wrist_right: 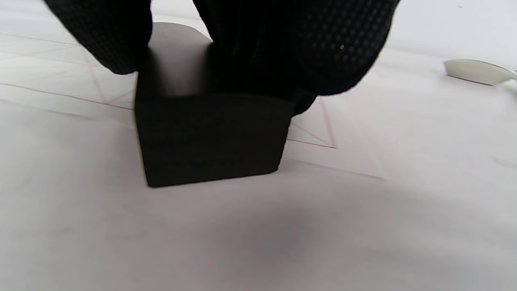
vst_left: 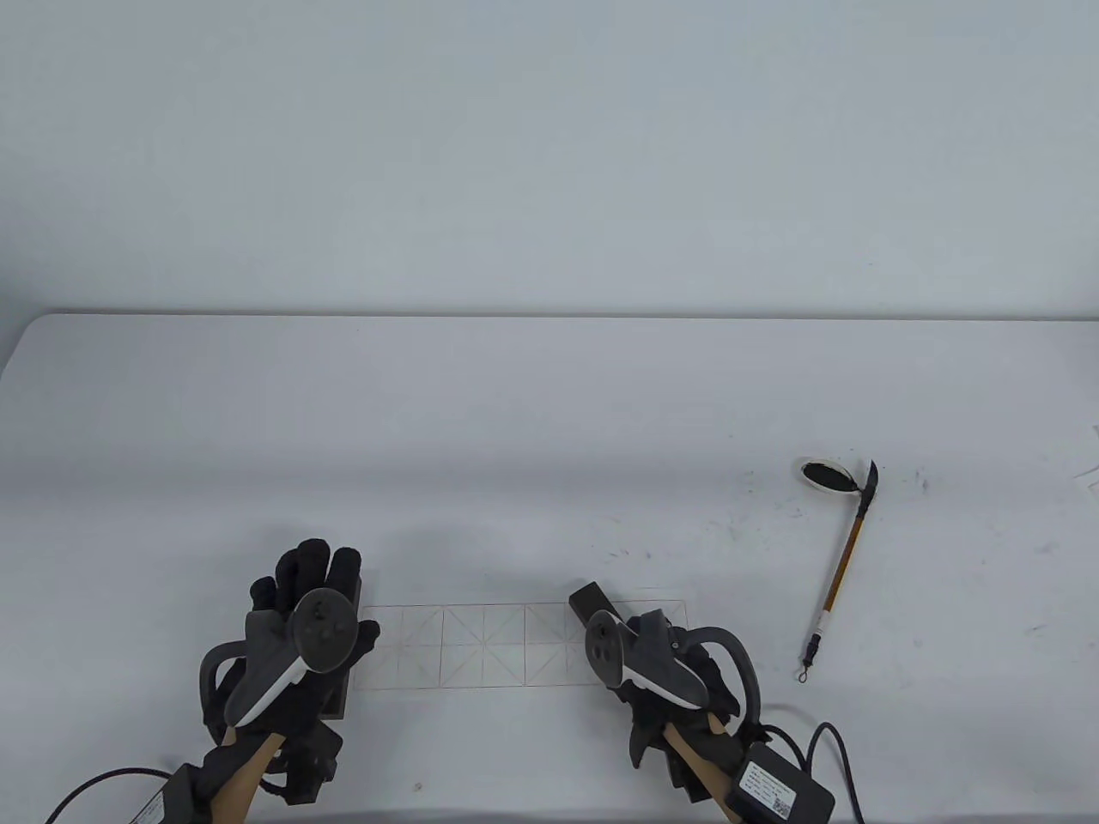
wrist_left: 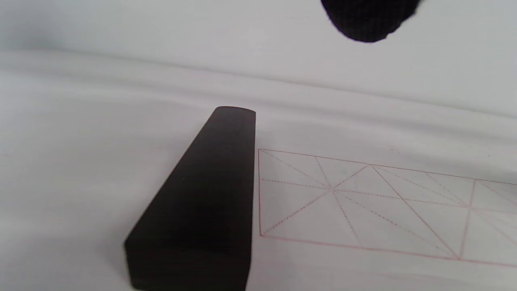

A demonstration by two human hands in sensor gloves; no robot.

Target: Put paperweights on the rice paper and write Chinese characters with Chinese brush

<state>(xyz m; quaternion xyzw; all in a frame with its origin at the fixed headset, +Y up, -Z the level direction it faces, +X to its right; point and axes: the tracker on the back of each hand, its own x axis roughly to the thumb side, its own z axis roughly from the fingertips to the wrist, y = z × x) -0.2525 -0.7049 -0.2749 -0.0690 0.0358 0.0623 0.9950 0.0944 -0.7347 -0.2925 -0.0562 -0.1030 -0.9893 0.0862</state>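
Rice paper with a red grid (vst_left: 481,644) lies flat near the table's front edge. A dark bar paperweight (wrist_left: 202,210) rests along the grid's left end (vst_left: 342,695). My left hand (vst_left: 313,571) hovers over it with straight fingers, and only one fingertip (wrist_left: 367,20) shows in the left wrist view, clear of the bar. A second dark paperweight (vst_left: 591,602) sits at the grid's right end. My right hand (vst_left: 640,644) grips it from above, with its fingers (wrist_right: 282,48) curled over the bar's top (wrist_right: 210,137). The brush (vst_left: 837,575) lies to the right.
A small white dish of black ink (vst_left: 826,475) stands at the brush's tip, its rim also in the right wrist view (wrist_right: 476,70). Ink specks mark the table (vst_left: 549,412) around it. Cables and a black box (vst_left: 786,790) trail from my right wrist at the front edge.
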